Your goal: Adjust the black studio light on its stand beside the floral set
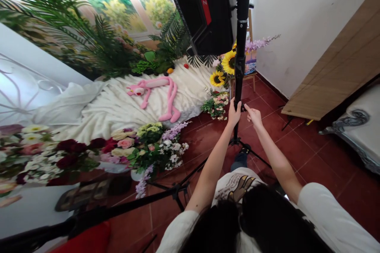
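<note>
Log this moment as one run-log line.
left hand: grip around black pole | right hand: fingers at small knob | overhead: black housing | on white cloth: pink plush toy

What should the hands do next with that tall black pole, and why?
Probably give the small knob a gentle turn with the right hand, as its fingers are already there. The left hand is around the black pole, which seems wise: the big ZHEYU unit is up high. I can't tell which way to turn.

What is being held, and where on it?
The black light stand: the left hand grips its upright pole; the right hand is at a knob there.
</note>
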Demonstrator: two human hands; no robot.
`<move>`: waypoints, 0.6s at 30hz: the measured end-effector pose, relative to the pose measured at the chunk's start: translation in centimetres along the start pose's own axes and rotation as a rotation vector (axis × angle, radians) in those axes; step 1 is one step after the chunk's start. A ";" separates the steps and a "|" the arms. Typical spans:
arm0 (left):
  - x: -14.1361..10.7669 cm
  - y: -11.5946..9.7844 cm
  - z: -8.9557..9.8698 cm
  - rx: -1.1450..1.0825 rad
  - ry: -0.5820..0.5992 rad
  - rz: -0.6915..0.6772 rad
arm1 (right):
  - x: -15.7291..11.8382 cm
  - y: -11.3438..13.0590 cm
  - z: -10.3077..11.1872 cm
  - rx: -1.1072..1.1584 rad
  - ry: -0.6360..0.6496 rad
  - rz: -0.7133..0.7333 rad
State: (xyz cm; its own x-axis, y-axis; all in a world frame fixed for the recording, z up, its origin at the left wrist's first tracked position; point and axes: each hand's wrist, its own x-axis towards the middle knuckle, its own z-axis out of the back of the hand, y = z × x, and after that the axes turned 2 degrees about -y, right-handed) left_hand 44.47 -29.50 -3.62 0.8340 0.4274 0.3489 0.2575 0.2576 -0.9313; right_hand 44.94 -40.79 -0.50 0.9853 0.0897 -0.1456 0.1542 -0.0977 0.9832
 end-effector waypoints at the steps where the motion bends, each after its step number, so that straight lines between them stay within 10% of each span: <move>1: 0.0 -0.1 0.0 0.023 -0.001 0.002 | -0.1 0.0 -0.1 0.006 -0.009 0.003; 10: -3.3 -0.4 1.0 0.105 -0.023 0.034 | -0.7 -0.2 -0.7 -0.053 -0.044 0.031; 18: -10.2 2.7 5.4 -0.046 0.203 0.200 | -1.5 -1.6 -1.0 -0.014 -0.079 0.038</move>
State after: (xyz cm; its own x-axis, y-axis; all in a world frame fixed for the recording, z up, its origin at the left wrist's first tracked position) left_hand 34.01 -28.53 -9.10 0.9500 0.2819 0.1344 0.0965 0.1443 -0.9848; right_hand 43.18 -39.81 -1.75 0.9933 0.0075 -0.1155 0.1157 -0.0855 0.9896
